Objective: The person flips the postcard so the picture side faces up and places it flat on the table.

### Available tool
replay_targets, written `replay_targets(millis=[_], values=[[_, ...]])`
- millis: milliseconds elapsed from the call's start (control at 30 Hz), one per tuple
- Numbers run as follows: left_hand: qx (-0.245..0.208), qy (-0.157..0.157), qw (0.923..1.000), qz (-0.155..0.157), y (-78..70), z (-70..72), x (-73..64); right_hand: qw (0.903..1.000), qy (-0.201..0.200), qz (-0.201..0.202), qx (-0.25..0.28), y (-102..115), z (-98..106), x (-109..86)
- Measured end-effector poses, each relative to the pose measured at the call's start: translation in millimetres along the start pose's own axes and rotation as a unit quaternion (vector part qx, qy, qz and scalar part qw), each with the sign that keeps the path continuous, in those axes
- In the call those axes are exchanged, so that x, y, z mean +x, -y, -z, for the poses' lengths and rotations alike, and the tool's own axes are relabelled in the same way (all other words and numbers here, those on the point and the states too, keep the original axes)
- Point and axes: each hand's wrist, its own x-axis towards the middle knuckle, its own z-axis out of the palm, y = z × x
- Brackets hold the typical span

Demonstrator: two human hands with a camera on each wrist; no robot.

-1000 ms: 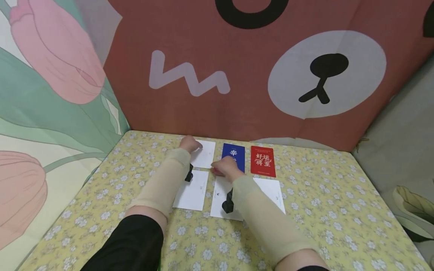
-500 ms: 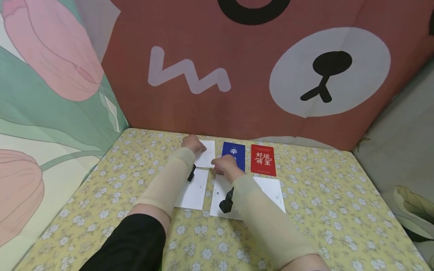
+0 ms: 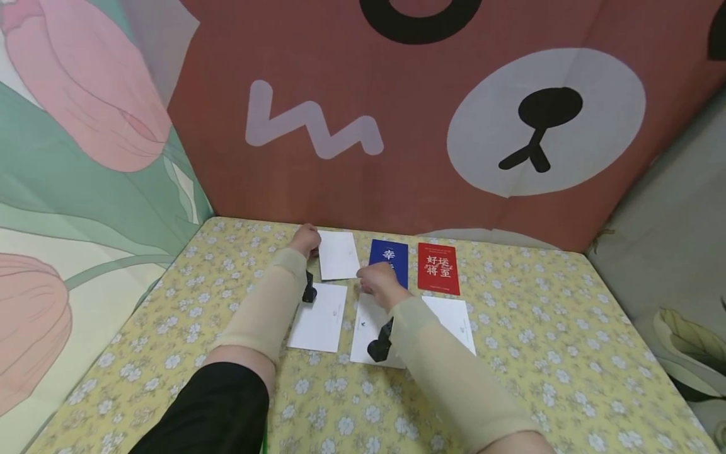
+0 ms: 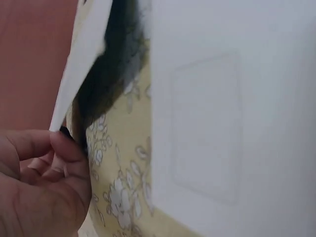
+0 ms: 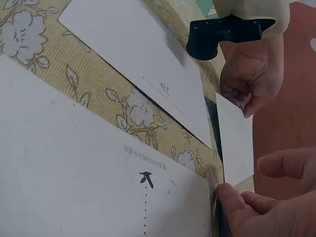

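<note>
head: white rectangular paper card (image 3: 338,255) far L, L hand (image 3: 305,240) at left edge, R hand (image 3: 382,284) at near-right corner | L wrist: fingers pinch card; prob. light, bendy, hold by edges | R wrist: thumb/finger apart, contact can't tell

Hands (image 3: 305,241) (image 3: 382,282) near far white card (image 3: 338,258); red card (image 3: 438,280) beside blue card (image 3: 401,268).

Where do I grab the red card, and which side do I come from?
Probably pinch the middle of the right edge of the red card, coming from its right: it looks flat, the blue card lies close on its left, a white card on its near side, and flowered tablecloth borders its right.
</note>
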Motion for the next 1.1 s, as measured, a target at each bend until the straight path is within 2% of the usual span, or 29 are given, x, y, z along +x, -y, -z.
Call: replay_targets(millis=[67,133,200,267,333,433,533,600,733,933,1000,1100], values=[[-0.059,0.013,0.9979,0.022,-1.5,2.0,-2.9,1.0000,-0.005,0.002,-0.002,-2,0,2.0],[-0.086,0.021,0.9952,0.043,-17.4,2.7,-27.9,0.9999,-0.009,0.004,0.002,-4,-1,3.6],[-0.099,0.019,0.9937,0.047,-30.4,2.6,-52.7,0.9999,-0.012,0.005,0.009,-7,-3,3.8],[-0.081,0.004,0.9937,0.078,-50.7,1.5,-83.6,0.9998,-0.012,0.008,0.015,-10,-5,3.3],[-0.082,0.004,0.9930,0.085,-57.8,2.9,-99.2,0.9996,-0.010,0.011,0.023,-13,-7,2.2],[-0.085,0.010,0.9923,0.089,-64.1,3.8,-112.6,0.9984,-0.001,0.021,0.053,-15,-8,0.3],[-0.088,0.013,0.9925,0.084,-67.7,1.7,-119.4,0.9948,0.003,0.032,0.096,-16,-8,-1.8],[-0.091,0.011,0.9925,0.080,-68.8,0.1,-119.1,0.9923,0.003,0.036,0.118,-15,-6,-3.2],[-0.100,0.005,0.9923,0.073,-71.1,0.2,-116.2,0.9910,0.002,0.040,0.128,-13,-4,-3.4],[-0.124,0.016,0.9896,0.071,-77.3,3.1,-116.1,0.9913,0.006,0.038,0.126,-11,-4,-1.6],[-0.148,0.026,0.9863,0.067,-79.3,4.5,-117.0,0.9912,0.006,0.035,0.128,-11,-4,-1.5],[-0.206,0.045,0.9769,0.035,-82.2,4.6,-117.5,0.9907,0.007,0.034,0.132,-11,-3,-1.4]])
